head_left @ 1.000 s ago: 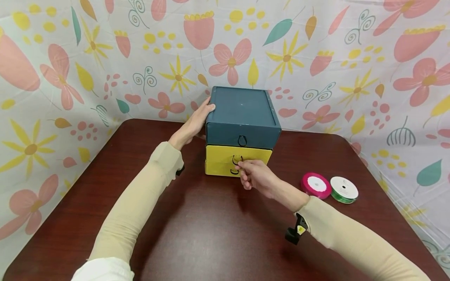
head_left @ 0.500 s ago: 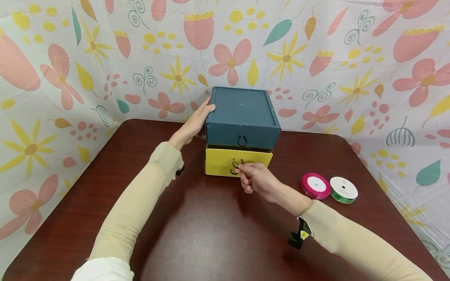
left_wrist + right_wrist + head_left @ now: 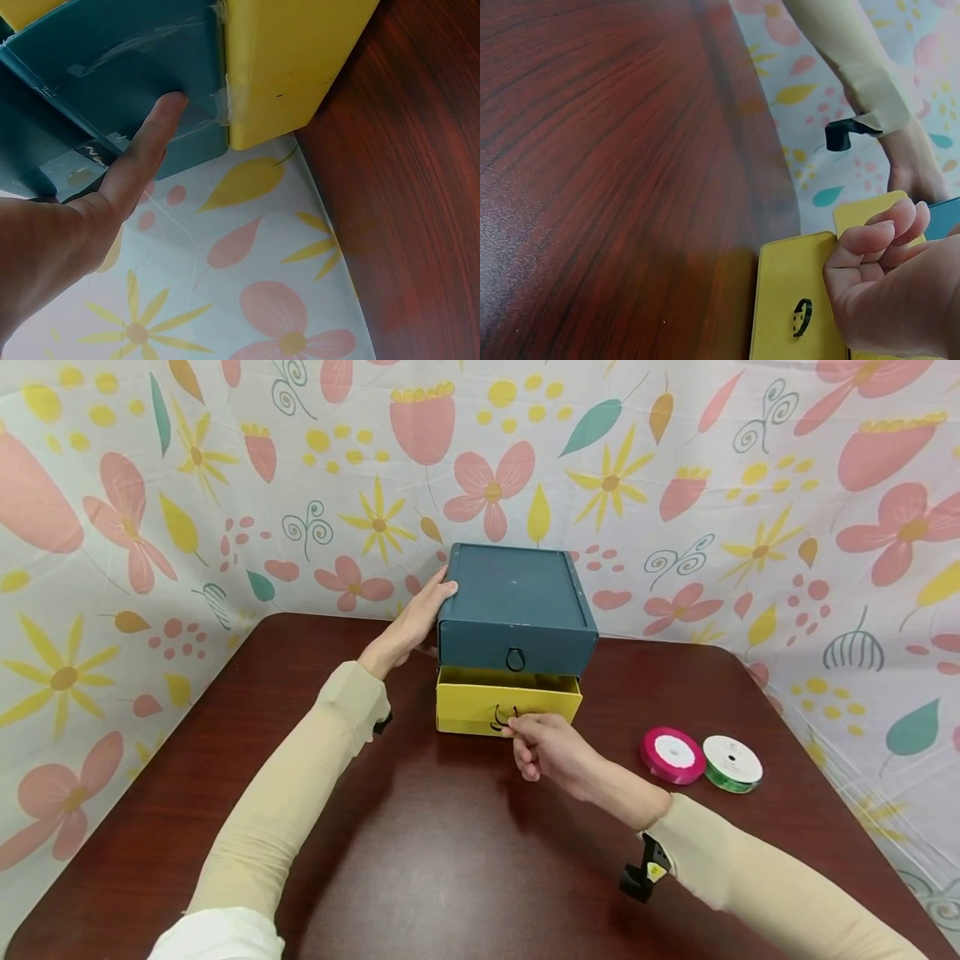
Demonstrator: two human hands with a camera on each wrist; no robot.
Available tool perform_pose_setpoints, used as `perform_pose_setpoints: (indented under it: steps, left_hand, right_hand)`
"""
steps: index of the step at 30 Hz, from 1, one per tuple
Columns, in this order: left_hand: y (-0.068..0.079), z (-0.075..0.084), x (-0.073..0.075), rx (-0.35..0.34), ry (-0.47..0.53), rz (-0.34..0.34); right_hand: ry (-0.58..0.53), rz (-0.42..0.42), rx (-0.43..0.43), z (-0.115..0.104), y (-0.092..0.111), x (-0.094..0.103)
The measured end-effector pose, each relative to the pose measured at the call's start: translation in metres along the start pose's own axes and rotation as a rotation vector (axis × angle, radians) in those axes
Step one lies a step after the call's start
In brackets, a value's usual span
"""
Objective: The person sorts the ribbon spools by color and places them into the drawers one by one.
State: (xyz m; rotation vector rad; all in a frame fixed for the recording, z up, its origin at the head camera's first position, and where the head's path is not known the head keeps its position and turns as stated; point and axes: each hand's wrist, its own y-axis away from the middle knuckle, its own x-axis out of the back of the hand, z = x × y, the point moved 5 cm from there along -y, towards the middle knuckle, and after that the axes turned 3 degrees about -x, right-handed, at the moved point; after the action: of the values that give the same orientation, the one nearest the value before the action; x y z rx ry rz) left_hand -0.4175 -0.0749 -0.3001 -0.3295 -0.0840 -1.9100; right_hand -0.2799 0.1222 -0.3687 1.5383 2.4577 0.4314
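Observation:
A small drawer cabinet (image 3: 517,585) stands on the table, blue above and yellow below, with two yellow drawers in its lower part. My right hand (image 3: 551,743) pinches the black loop handle (image 3: 514,713) of the upper yellow drawer (image 3: 465,697), which is partly pulled out; a gap shows behind its front. On the cabinet's left side rests my left hand (image 3: 412,618), thumb at the top edge. The left wrist view shows a straight finger (image 3: 146,146) against the blue side wall. Another black loop handle (image 3: 802,318) on the lower yellow drawer is free in the right wrist view.
To the right on the dark wood table (image 3: 420,860) lie a pink ribbon spool (image 3: 672,756) and a green ribbon spool (image 3: 732,764), side by side. The blue top drawer (image 3: 480,643) is closed. A flowered cloth (image 3: 300,485) hangs behind and around the table.
The upper yellow drawer has slid out towards me as my right hand drew back and slightly down with its handle. My left hand has stayed on the cabinet's side.

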Motion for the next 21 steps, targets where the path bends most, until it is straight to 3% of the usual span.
perform_pose_setpoints:
  steps: [5,12,21]
  left_hand:
    - [0.002,0.002,0.0,-0.018,-0.005,-0.003]
    - [0.021,0.028,-0.005,-0.006,0.015,-0.036]
    - [0.022,0.027,-0.005,-0.003,0.022,-0.048]
  right_hand:
    - [0.001,-0.011,0.002,0.002,0.002,-0.002]
    - [-0.001,-0.021,0.006,0.006,0.005,-0.002]
    - [-0.005,-0.029,0.006,0.01,0.009,-0.005]
